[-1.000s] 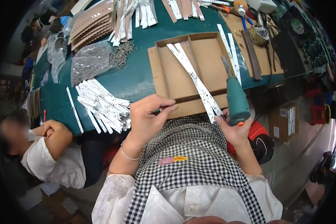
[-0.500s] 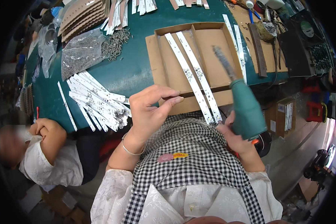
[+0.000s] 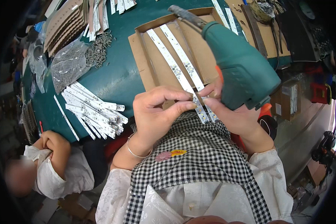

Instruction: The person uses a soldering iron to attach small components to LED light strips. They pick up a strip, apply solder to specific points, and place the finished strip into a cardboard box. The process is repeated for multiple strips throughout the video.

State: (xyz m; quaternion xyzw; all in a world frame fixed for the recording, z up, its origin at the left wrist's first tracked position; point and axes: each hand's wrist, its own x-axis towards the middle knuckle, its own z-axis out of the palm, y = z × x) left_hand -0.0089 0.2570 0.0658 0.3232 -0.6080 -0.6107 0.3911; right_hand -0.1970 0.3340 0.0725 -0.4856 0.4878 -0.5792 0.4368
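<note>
Two white LED circuit strips [image 3: 177, 72] lie side by side across a shallow cardboard tray [image 3: 156, 76], their near ends reaching past its front edge. My left hand [image 3: 153, 110] pinches thumb against forefinger right at the left strip, close to its near end; anything between those fingertips is too small to make out. My right hand [image 3: 237, 119] holds a green power driver [image 3: 237, 61], whose dark, worn shaft points up and left over the tray. The right thumb and fingertips also meet above the right strip, facing the left fingertips.
Left of the tray, loose LED strips [image 3: 93, 108] form a pile on the green table [image 3: 119, 48]. Behind them sit a clear bag of screws [image 3: 69, 67] and a heap of screws [image 3: 99, 50]. Stacked brown boards [image 3: 69, 28] stand farther back. A seated person [image 3: 59, 160] with folded arms is at left.
My right hand has moved up and inward to the strips, bringing the driver with it. My left hand has shifted right, its pinch now at the left strip. The view has turned slightly.
</note>
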